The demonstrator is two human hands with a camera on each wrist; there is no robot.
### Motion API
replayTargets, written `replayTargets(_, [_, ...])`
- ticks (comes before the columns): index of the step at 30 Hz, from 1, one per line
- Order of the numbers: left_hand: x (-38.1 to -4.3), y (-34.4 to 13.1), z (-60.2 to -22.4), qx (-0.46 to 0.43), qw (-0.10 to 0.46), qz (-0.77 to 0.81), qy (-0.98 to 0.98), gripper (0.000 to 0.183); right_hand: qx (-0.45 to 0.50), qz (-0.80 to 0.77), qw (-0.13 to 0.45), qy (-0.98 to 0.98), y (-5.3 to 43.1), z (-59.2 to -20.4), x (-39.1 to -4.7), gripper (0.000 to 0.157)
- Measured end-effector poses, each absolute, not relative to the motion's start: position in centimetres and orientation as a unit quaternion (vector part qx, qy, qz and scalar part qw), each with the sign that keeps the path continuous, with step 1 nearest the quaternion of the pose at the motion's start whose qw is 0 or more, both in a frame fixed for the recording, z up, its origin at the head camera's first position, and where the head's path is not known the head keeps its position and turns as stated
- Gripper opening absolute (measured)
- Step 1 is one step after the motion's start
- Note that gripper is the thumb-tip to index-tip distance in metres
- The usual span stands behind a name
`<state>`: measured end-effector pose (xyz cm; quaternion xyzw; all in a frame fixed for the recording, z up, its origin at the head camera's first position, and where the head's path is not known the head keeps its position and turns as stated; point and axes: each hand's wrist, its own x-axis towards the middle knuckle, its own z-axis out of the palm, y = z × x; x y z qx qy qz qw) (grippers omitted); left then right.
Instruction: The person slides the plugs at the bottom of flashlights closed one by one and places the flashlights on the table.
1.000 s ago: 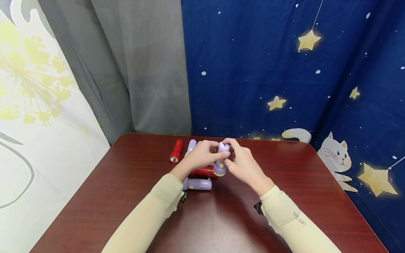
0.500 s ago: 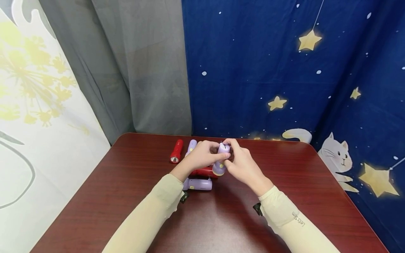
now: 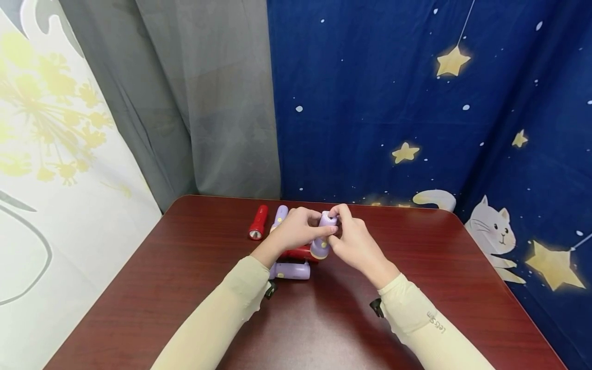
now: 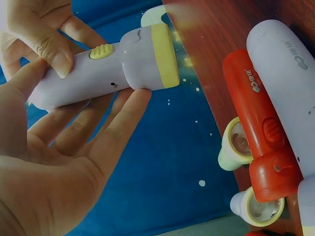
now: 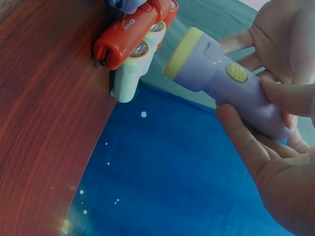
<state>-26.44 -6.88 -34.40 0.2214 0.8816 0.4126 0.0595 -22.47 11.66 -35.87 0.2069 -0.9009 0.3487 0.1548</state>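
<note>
A purple flashlight (image 3: 321, 248) with a yellow rim and yellow switch is held above the table, its lens end pointing down toward me. My left hand (image 3: 298, 226) grips its body, thumb laid across the front. In the left wrist view the left hand (image 4: 74, 172) has its fingers beneath the flashlight (image 4: 93, 81). My right hand (image 3: 361, 244) holds the tail end from the other side, index fingertip on the tail's top. The right wrist view shows both hands around the flashlight (image 5: 231, 86), its switch (image 5: 236, 72) uncovered. The tail itself is mostly hidden by fingers.
Below and left of the hands, a red flashlight (image 3: 300, 252) and a purple flashlight (image 3: 292, 271) lie sideways on the brown table (image 3: 185, 298). Farther back lie another red flashlight (image 3: 258, 222) and a purple one (image 3: 280, 215). Curtains (image 3: 370, 92) hang behind the table.
My right index finger has moved onto the tail's top, covering part of the dark slit seen there earlier. Both hands keep their hold, and the flashlight has barely moved.
</note>
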Motion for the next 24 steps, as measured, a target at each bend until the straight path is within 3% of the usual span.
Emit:
replayTargets(14, [-26.65, -6.94, -34.65, 0.21, 0.066, 0.427, 0.877, 0.044, 0.212, 0.352, 0.162, -0.897, 11.54, -36.32, -22.72, 0.043])
replayTargets(24, [-26.82, -7.0, -34.94, 0.205, 0.058, 0.438, 0.873, 0.043, 0.216, 0.377, 0.118, -0.893, 11.43, -36.58, -22.93, 0.067])
